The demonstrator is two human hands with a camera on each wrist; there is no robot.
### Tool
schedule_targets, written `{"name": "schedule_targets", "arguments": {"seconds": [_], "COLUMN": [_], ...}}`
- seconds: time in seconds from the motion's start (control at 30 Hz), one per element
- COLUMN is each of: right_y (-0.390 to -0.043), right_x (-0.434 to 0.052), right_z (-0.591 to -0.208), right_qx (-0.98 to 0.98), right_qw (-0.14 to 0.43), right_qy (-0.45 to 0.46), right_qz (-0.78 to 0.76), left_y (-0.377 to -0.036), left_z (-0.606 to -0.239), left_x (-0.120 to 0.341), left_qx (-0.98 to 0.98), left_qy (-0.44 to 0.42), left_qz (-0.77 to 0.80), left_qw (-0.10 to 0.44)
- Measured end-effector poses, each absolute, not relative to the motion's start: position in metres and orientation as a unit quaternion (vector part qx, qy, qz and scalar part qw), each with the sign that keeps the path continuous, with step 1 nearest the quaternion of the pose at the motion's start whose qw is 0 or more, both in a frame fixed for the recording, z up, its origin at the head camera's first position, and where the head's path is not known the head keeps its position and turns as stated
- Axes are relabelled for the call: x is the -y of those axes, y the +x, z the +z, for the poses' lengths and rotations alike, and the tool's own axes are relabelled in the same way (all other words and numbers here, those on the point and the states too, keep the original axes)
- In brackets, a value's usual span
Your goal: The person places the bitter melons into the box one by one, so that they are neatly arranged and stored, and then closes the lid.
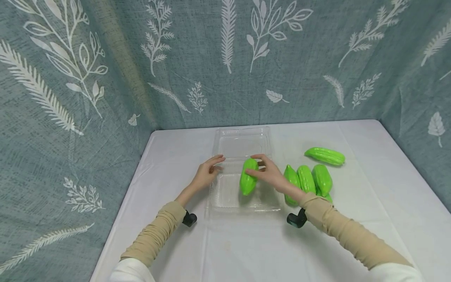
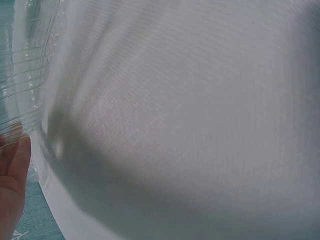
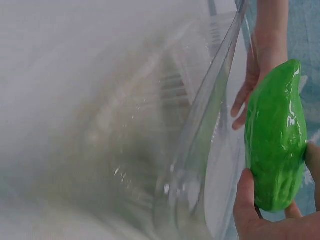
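Observation:
My right hand (image 1: 269, 172) grips a glossy green oblong vegetable (image 1: 248, 178) with a pointed tip, thumb on one side and fingers on the other. It is held over the front half of an open clear plastic clamshell box (image 1: 222, 201), tip toward me. In the right wrist view the vegetable (image 3: 276, 140) shows shiny and lumpy, tip up. My left hand (image 1: 206, 172) is at the box's left edge, fingers loosely bent and nothing in its grasp. Through the clear plastic, fingertips (image 2: 22, 142) show in the left wrist view.
Several similar green vegetables (image 1: 305, 178) lie grouped right of the box, partly behind my right forearm. Another green vegetable (image 1: 325, 156) lies farther back. The clear lid (image 1: 243, 143) lies folded back toward the patterned curtain (image 1: 211, 58). A white cloth (image 1: 239, 246) covers the table.

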State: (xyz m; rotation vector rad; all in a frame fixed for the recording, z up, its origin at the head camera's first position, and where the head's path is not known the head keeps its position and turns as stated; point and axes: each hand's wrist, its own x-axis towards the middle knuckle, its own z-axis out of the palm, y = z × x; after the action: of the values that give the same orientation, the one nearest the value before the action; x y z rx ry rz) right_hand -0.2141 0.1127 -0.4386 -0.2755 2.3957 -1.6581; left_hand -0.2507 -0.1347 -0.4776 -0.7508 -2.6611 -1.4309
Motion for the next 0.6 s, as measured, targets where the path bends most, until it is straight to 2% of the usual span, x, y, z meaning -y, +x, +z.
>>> {"name": "schedule_targets", "arguments": {"seconds": [0.6], "right_y": [-0.212], "right_x": [-0.090], "right_z": [-0.451], "right_qx": [-0.824], "right_qw": [0.112], "right_qy": [-0.084], "right_qz": [-0.548], "left_y": [-0.251], "left_z": [-0.477], "left_x": [0.133], "left_qx": [0.859], "left_qy": [-0.230], "left_qz": [-0.458], "left_qw": [0.008]}}
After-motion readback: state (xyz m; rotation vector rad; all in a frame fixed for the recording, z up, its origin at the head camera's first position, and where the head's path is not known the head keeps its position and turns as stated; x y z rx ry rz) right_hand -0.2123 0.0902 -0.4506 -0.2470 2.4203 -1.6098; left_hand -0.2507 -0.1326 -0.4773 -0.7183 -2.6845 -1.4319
